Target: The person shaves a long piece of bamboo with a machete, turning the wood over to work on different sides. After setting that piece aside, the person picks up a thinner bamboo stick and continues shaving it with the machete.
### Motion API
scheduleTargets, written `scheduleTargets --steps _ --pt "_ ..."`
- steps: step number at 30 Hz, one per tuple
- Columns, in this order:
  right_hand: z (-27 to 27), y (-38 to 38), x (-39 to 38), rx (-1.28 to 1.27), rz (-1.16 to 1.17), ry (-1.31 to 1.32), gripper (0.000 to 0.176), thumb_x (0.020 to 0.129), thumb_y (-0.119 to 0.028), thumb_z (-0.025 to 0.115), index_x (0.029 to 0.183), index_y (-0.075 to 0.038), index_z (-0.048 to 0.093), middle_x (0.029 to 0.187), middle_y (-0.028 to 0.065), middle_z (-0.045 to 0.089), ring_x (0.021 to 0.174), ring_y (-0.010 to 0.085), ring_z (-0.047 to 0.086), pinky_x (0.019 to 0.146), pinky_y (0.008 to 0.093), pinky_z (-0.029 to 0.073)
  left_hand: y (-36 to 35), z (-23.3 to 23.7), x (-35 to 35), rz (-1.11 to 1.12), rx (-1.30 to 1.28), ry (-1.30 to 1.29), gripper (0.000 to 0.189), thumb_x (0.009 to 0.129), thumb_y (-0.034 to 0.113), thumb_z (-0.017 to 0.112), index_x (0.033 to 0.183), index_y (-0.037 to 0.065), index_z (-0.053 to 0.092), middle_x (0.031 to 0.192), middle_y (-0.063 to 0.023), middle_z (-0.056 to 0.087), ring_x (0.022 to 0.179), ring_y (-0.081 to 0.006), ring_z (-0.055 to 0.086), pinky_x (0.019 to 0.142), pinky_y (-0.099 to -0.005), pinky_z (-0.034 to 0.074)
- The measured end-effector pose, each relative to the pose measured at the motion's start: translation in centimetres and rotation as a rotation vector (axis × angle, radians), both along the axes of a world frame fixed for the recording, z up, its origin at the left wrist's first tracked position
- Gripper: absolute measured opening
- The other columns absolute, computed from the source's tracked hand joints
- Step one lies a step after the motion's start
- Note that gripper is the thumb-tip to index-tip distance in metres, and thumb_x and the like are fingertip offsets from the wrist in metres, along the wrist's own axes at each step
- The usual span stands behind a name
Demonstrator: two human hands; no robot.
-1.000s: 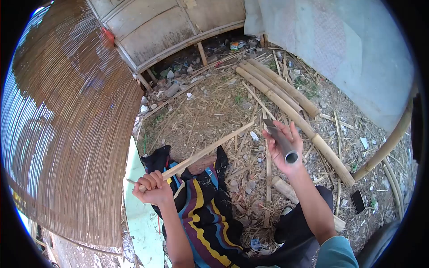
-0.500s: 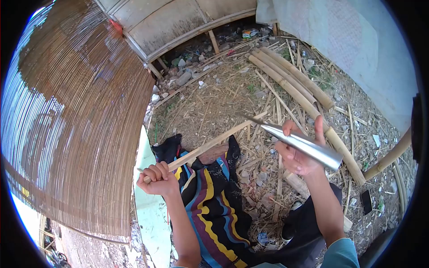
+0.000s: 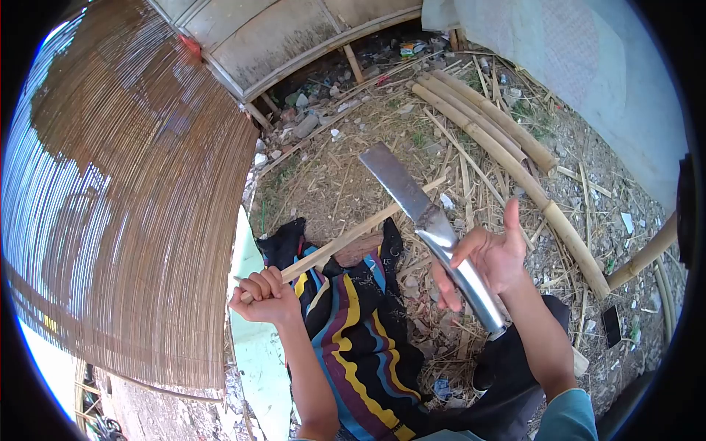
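Note:
My left hand (image 3: pixel 262 295) is closed in a fist around the near end of a long bamboo strip (image 3: pixel 346 239), which slants away up and to the right. In my right hand (image 3: pixel 485 263) is a machete (image 3: pixel 397 185) with a broad, squared-off blade and a shiny metal tube handle. The fingers lie around the handle while the thumb sticks out away from it. The blade points up and left, overlapping the strip's far end in this view. A striped cloth (image 3: pixel 353 331) in black, yellow, purple and blue covers my lap, with a brown wood piece (image 3: pixel 358 251) at its far edge.
Thick bamboo poles (image 3: pixel 507 162) lie on the ground at the right amid scattered splints and shavings. A bamboo-slat screen (image 3: pixel 140 220) stands along the left. A phone (image 3: pixel 611 326) lies at the right. Rubble (image 3: pixel 305 125) lines the back wall.
The machete has turned in my right hand: its blade now shows its flat side, points more upward, and its handle end has swung down and left. My left hand keeps its grip on the bamboo strip.

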State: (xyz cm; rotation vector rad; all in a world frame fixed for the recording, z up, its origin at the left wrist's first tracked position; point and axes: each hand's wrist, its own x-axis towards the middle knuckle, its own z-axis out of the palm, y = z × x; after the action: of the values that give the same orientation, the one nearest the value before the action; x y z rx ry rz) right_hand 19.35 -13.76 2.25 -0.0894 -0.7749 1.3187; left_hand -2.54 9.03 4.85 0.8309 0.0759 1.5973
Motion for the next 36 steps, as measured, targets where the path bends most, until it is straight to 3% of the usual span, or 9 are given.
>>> scheduleTargets --steps 2,5,10,12,16,20,26,30,36 --pt "-0.2 0.0 0.3 0.189 0.173 0.175 0.106 0.070 -0.087 0.016 0.110 0.002 0.056 0.093 0.0311 0.058 0.091 0.0381 0.062 0.083 0.0488 0.051 -0.1 0.1 0.0 0.004 0.001 0.003 0.042 0.081 0.031 0.040 0.049 0.017 0.017 0.042 0.0011 0.016 0.036 -0.0113 0.016 0.041 -0.0275 0.017" --pt "0.9 -0.2 0.7 0.148 -0.233 0.238 0.097 0.075 -0.082 0.028 0.137 -0.007 0.018 0.120 0.0386 0.044 0.115 0.0452 0.048 0.100 0.0532 0.037 -0.3 0.1 0.0 0.001 0.008 0.006 0.042 0.082 0.030 0.039 0.049 0.016 0.018 0.043 0.0010 0.017 0.036 -0.0113 0.017 0.041 -0.0276 0.017" --pt "-0.1 1.5 0.8 -0.256 -0.781 0.072 0.086 0.082 -0.074 0.029 0.135 -0.006 0.025 0.122 0.0279 0.046 0.124 0.0358 0.042 0.100 0.0463 0.038 -0.1 0.0 -0.1 -0.026 0.042 0.022 0.042 0.082 0.031 0.039 0.049 0.016 0.017 0.043 0.0011 0.016 0.036 -0.0111 0.016 0.041 -0.0272 0.017" --pt "-1.5 1.8 1.4 -0.437 -0.916 -0.515 0.082 0.084 -0.072 0.029 0.129 -0.004 0.038 0.116 0.0212 0.051 0.116 0.0285 0.050 0.096 0.0427 0.042 0.0 0.2 0.0 -0.030 0.059 0.033 0.042 0.082 0.031 0.039 0.049 0.016 0.017 0.043 0.0011 0.016 0.036 -0.0109 0.016 0.041 -0.0270 0.017" --pt "-1.5 0.2 4.5 0.083 -0.298 -0.334 0.087 0.082 -0.075 0.024 0.123 -0.003 0.051 0.120 0.0262 0.050 0.105 0.0331 0.058 0.091 0.0469 0.046 -0.1 0.3 0.2 -0.013 0.037 0.013 0.043 0.082 0.031 0.039 0.049 0.017 0.016 0.043 0.0012 0.016 0.036 -0.0107 0.015 0.041 -0.0269 0.017" --pt "0.3 -0.7 2.3 0.408 0.047 0.155 0.107 0.072 -0.085 0.025 0.142 -0.005 0.020 0.131 0.0366 0.036 0.119 0.0494 0.041 0.098 0.0554 0.037 0.0 0.1 0.0 -0.014 0.082 0.041 0.042 0.082 0.031 0.039 0.049 0.017 0.015 0.043 0.0012 0.016 0.036 -0.0108 0.015 0.041 -0.0268 0.017" --pt "2.5 -1.0 1.0 0.103 -0.546 0.130 0.107 0.072 -0.084 0.026 0.144 -0.008 0.006 0.140 0.0342 0.023 0.131 0.0441 0.027 0.103 0.0550 0.030 -0.2 0.3 0.2 0.020 0.042 0.006 0.043 0.082 0.031 0.040 0.049 0.018 0.015 0.040 0.0016 0.016 0.032 -0.0104 0.014 0.040 -0.0261 0.016" --pt "-1.0 1.3 1.3 -0.426 -1.061 -0.540 0.095 0.077 -0.081 0.021 0.135 -0.005 0.030 0.126 0.0224 0.045 0.121 0.0321 0.045 0.097 0.0446 0.040 -0.3 0.5 0.2 0.030 0.051 0.030 0.043 0.082 0.030 0.040 0.049 0.017 0.015 0.041 0.0015 0.016 0.033 -0.0104 0.015 0.040 -0.0259 0.016" --pt "-0.9 -0.3 3.6 -0.278 -0.693 -0.380 0.084 0.081 -0.077 0.022 0.109 -0.005 0.053 0.098 0.0151 0.058 0.090 0.0236 0.060 0.080 0.0374 0.047 -0.3 0.7 0.3 0.054 0.000 0.038 0.043 0.080 0.031 0.041 0.049 0.017 0.015 0.042 0.0012 0.016 0.035 -0.0104 0.015 0.041 -0.0255 0.017"
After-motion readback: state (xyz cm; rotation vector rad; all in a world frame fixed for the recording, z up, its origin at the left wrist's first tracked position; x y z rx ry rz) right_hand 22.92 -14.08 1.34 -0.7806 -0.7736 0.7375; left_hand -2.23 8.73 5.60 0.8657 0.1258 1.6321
